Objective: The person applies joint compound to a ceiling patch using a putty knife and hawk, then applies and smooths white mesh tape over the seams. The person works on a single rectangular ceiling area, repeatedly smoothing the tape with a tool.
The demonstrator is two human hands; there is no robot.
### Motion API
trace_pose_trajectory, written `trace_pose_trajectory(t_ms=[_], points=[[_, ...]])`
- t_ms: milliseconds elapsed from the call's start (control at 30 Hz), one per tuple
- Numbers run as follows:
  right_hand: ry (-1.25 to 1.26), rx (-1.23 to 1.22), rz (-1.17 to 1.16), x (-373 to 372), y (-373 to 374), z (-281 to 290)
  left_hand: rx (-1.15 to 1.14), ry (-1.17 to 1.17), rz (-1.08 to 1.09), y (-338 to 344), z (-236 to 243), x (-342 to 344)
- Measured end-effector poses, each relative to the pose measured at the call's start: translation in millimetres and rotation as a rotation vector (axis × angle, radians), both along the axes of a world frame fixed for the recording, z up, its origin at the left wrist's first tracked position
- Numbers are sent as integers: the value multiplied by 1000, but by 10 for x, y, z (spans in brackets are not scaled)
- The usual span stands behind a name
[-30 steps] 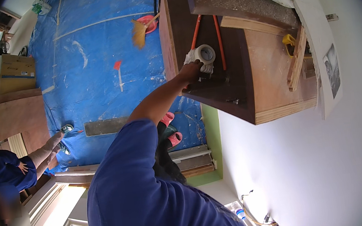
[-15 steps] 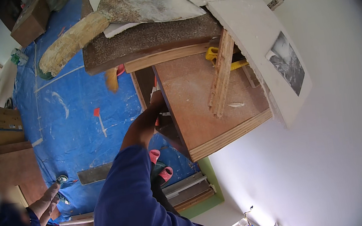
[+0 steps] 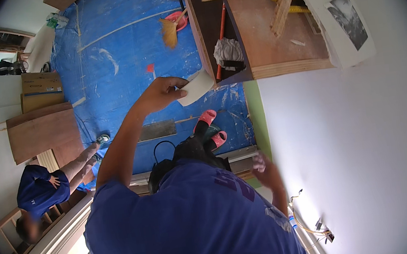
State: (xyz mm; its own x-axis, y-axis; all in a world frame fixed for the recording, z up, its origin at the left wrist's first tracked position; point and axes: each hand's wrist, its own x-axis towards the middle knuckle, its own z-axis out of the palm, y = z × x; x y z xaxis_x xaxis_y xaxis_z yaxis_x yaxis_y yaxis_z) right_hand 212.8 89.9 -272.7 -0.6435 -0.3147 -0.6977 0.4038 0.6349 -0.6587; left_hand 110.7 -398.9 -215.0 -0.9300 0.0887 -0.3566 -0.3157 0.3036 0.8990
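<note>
My left hand (image 3: pixel 160 94) is closed on a roll of white tape (image 3: pixel 195 88), thumb and fingers gripping its left end. The roll is just left of the front corner of an open dark compartment (image 3: pixel 226 18). In that compartment lie a crumpled whitish cloth (image 3: pixel 227 52) and a long orange-red stick (image 3: pixel 222 21). My right hand (image 3: pixel 267 171) hangs lower right, close to the white wall. Its fingers look pale and are smeared, so whether they hold something cannot be made out.
Right of the compartment is a dusty wooden panel (image 3: pixel 265 31) with a rough wood strip (image 3: pixel 283 8) across it. A broom (image 3: pixel 169 33) and pink dustpan (image 3: pixel 181 21) lie on the blue sheeting (image 3: pixel 120 81). A person (image 3: pixel 42 187) is at left; loose wires (image 3: pixel 306 226) hang lower right.
My left hand has come out of the compartment with the roll of tape and moved toward me. The view has shifted, and my right hand now shows.
</note>
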Motion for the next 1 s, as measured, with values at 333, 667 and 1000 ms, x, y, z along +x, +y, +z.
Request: trace_pose_trajectory(t_ms=[333, 667, 1000], points=[[276, -974, -14, -1054, -670, 1614, 747, -8, -434, 888, 1024, 18], [865, -464, -832, -391, 260, 2727, 3, 1394, -472, 3121, 2044, -351], [1184, -510, -731, 82, 768, 2830, 291, 1347, -691, 4352, 2485, -683]])
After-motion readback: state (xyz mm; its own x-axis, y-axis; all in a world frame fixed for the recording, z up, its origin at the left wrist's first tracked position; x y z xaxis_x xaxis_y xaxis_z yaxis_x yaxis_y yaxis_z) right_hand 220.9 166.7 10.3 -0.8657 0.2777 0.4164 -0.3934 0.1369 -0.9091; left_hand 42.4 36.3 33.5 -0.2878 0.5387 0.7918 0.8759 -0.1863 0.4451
